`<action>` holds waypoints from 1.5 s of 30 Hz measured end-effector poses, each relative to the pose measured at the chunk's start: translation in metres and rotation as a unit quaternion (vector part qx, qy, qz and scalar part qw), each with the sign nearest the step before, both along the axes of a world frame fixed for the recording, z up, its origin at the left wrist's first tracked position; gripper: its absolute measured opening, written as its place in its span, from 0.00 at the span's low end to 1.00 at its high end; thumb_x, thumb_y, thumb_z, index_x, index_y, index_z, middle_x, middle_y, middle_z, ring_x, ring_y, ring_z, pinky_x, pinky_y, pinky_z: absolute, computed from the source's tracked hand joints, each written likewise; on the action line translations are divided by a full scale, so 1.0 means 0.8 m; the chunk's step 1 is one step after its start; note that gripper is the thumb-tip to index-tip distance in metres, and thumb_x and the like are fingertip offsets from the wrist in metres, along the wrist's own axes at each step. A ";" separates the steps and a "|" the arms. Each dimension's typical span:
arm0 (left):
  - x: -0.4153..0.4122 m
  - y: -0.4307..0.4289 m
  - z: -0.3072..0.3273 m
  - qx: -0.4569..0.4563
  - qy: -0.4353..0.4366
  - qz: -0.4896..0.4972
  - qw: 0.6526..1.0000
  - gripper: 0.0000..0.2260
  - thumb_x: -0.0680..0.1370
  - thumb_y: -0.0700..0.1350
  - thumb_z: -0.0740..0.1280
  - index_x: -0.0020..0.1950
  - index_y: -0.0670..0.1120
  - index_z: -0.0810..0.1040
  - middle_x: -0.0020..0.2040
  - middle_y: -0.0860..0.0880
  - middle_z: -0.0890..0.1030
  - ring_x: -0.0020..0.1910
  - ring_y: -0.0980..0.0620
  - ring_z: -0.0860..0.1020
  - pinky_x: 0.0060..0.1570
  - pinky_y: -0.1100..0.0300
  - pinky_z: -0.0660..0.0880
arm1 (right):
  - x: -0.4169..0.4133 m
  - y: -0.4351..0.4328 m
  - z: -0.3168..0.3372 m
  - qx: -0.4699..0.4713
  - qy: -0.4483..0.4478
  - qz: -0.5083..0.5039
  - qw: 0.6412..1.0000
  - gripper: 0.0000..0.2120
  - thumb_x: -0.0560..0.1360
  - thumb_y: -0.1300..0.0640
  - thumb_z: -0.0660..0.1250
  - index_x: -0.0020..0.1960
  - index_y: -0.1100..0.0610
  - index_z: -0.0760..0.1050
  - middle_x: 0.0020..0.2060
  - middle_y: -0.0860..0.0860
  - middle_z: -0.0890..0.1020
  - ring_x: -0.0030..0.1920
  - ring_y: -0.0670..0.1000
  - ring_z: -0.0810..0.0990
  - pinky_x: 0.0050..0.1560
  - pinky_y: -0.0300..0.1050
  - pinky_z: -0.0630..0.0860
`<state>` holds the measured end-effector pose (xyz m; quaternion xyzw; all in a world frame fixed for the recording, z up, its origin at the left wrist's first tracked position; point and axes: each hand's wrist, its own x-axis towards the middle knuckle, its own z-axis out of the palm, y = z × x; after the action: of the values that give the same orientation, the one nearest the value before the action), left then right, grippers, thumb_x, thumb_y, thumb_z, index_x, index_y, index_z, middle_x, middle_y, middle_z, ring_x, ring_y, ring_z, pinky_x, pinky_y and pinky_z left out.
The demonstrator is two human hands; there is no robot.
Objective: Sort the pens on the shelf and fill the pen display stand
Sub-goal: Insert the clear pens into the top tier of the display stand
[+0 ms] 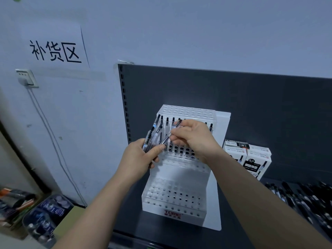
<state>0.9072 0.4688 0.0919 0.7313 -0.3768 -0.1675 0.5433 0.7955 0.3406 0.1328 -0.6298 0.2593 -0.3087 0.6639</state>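
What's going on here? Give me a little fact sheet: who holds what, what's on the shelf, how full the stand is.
left hand: grips a bundle of pens
right hand: pinches one pen over the stand
stand: white, tiered, on the dark shelf
upper tier: a row of pens standing in it
lower tiers: holes look empty
boxes: stacked right of the stand
loose pens: heaped on the shelf, far right
sign: paper on the wall, upper left
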 end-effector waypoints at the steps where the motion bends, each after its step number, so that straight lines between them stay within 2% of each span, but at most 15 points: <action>1: 0.006 0.000 -0.003 0.006 -0.011 0.020 1.000 0.12 0.74 0.53 0.70 0.42 0.44 0.76 0.33 0.46 0.83 0.24 0.52 0.76 0.27 0.59 0.72 | 0.002 -0.002 0.001 -0.027 0.002 -0.024 0.999 0.14 0.73 0.67 0.70 0.56 0.70 0.73 0.35 0.59 0.83 0.31 0.49 0.81 0.36 0.39 0.80; 5: 0.023 -0.001 -0.014 0.057 -0.081 0.108 0.989 0.13 0.76 0.51 0.69 0.40 0.43 0.73 0.33 0.46 0.80 0.23 0.52 0.76 0.21 0.70 0.66 | 0.010 -0.007 0.007 -0.172 0.016 -0.110 0.979 0.03 0.71 0.64 0.69 0.42 0.64 0.77 0.30 0.54 0.81 0.34 0.51 0.79 0.44 0.56 0.80; 8: 0.028 -0.003 -0.023 0.069 -0.102 0.136 0.983 0.13 0.76 0.49 0.68 0.37 0.44 0.70 0.29 0.48 0.75 0.23 0.53 0.75 0.22 0.70 0.65 | 0.019 -0.009 0.009 -0.307 0.063 -0.153 0.937 0.06 0.71 0.62 0.66 0.36 0.60 0.74 0.25 0.45 0.72 0.30 0.48 0.71 0.36 0.47 0.73; 9: 0.028 -0.005 -0.026 0.072 -0.108 0.136 0.982 0.13 0.76 0.49 0.68 0.36 0.45 0.70 0.29 0.48 0.75 0.25 0.51 0.76 0.23 0.69 0.65 | 0.022 -0.008 0.008 -0.345 0.088 -0.150 0.922 0.07 0.72 0.62 0.66 0.36 0.61 0.73 0.25 0.45 0.71 0.30 0.49 0.69 0.36 0.45 0.71; 11: 0.030 -0.011 -0.031 0.071 -0.112 0.125 0.983 0.13 0.75 0.51 0.69 0.35 0.47 0.70 0.30 0.49 0.76 0.31 0.46 0.79 0.31 0.59 0.71 | 0.030 -0.006 0.007 -0.399 0.135 -0.143 0.895 0.06 0.73 0.61 0.65 0.38 0.62 0.75 0.28 0.49 0.75 0.31 0.52 0.72 0.37 0.46 0.73; 14: 0.031 -0.019 -0.035 0.064 -0.103 0.106 0.987 0.12 0.74 0.52 0.70 0.36 0.50 0.71 0.32 0.51 0.77 0.34 0.45 0.80 0.37 0.53 0.77 | 0.042 -0.006 0.009 -0.449 0.190 -0.133 0.863 0.08 0.74 0.60 0.63 0.37 0.60 0.74 0.31 0.52 0.78 0.34 0.53 0.74 0.40 0.48 0.75; 21: 0.035 -0.023 -0.041 0.049 -0.066 0.106 0.991 0.12 0.72 0.50 0.73 0.38 0.45 0.75 0.33 0.48 0.78 0.34 0.43 0.79 0.39 0.46 0.79 | 0.073 -0.005 -0.001 -0.496 0.295 -0.076 0.813 0.08 0.74 0.62 0.61 0.36 0.61 0.73 0.34 0.56 0.79 0.38 0.57 0.77 0.36 0.45 0.71; 27: 0.040 -0.022 -0.042 0.064 -0.091 0.094 0.989 0.10 0.73 0.52 0.71 0.38 0.49 0.73 0.33 0.49 0.78 0.34 0.44 0.80 0.38 0.50 0.78 | 0.080 -0.008 -0.011 -0.468 0.302 -0.080 0.826 0.08 0.74 0.60 0.62 0.38 0.61 0.75 0.34 0.56 0.81 0.38 0.57 0.80 0.39 0.46 0.77; 30: 0.035 -0.015 -0.037 0.051 -0.101 0.106 0.988 0.12 0.77 0.53 0.66 0.39 0.47 0.71 0.35 0.48 0.80 0.33 0.46 0.80 0.37 0.54 0.75 | 0.074 -0.010 -0.013 -0.438 0.296 -0.081 0.845 0.09 0.74 0.58 0.65 0.39 0.62 0.78 0.35 0.57 0.82 0.38 0.57 0.81 0.43 0.50 0.80; 32: 0.029 -0.005 -0.030 0.025 -0.095 0.099 0.990 0.13 0.79 0.53 0.62 0.42 0.44 0.70 0.37 0.47 0.81 0.30 0.48 0.78 0.35 0.57 0.74 | 0.061 -0.009 -0.013 -0.410 0.282 -0.083 0.863 0.11 0.74 0.56 0.66 0.39 0.64 0.79 0.35 0.60 0.82 0.33 0.55 0.79 0.41 0.49 0.80; 35: 0.016 0.008 -0.015 -0.005 -0.075 0.074 0.994 0.14 0.80 0.53 0.61 0.45 0.43 0.70 0.36 0.47 0.82 0.25 0.51 0.77 0.32 0.56 0.74 | 0.033 0.005 -0.007 -0.287 0.202 -0.023 0.936 0.09 0.75 0.57 0.68 0.41 0.61 0.81 0.32 0.58 0.82 0.25 0.47 0.73 0.25 0.39 0.73; 37: 0.006 0.011 -0.006 -0.016 -0.059 0.035 0.997 0.11 0.79 0.53 0.64 0.44 0.46 0.72 0.34 0.47 0.81 0.24 0.51 0.77 0.29 0.56 0.74 | 0.020 0.015 -0.002 -0.195 0.149 0.056 0.968 0.06 0.76 0.58 0.69 0.44 0.61 0.81 0.30 0.53 0.78 0.24 0.43 0.71 0.24 0.34 0.68; 39: -0.003 0.009 0.000 -0.029 -0.027 -0.008 0.999 0.08 0.77 0.51 0.66 0.43 0.48 0.75 0.32 0.48 0.81 0.25 0.51 0.76 0.28 0.57 0.72 | 0.014 0.018 -0.002 -0.160 0.116 0.108 0.974 0.08 0.76 0.57 0.69 0.42 0.61 0.79 0.29 0.52 0.75 0.25 0.45 0.70 0.25 0.33 0.66; 42: -0.011 0.005 0.002 -0.047 0.007 -0.036 0.998 0.06 0.76 0.49 0.68 0.43 0.48 0.77 0.31 0.48 0.82 0.25 0.51 0.76 0.27 0.58 0.72 | 0.008 0.016 -0.003 -0.130 0.086 0.119 0.981 0.09 0.75 0.59 0.70 0.38 0.61 0.76 0.30 0.54 0.75 0.27 0.46 0.70 0.28 0.34 0.68; 45: -0.015 0.005 -0.001 -0.058 0.031 -0.028 0.997 0.07 0.77 0.49 0.67 0.43 0.46 0.77 0.32 0.46 0.82 0.26 0.49 0.78 0.27 0.57 0.74 | -0.003 0.012 0.002 -0.078 0.063 0.101 0.990 0.06 0.76 0.61 0.69 0.42 0.62 0.78 0.32 0.56 0.79 0.28 0.47 0.76 0.31 0.33 0.75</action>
<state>0.8955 0.4727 0.0911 0.6821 -0.3895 -0.1833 0.5911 0.7935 0.3504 0.1344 -0.7204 0.2110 -0.2193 0.6232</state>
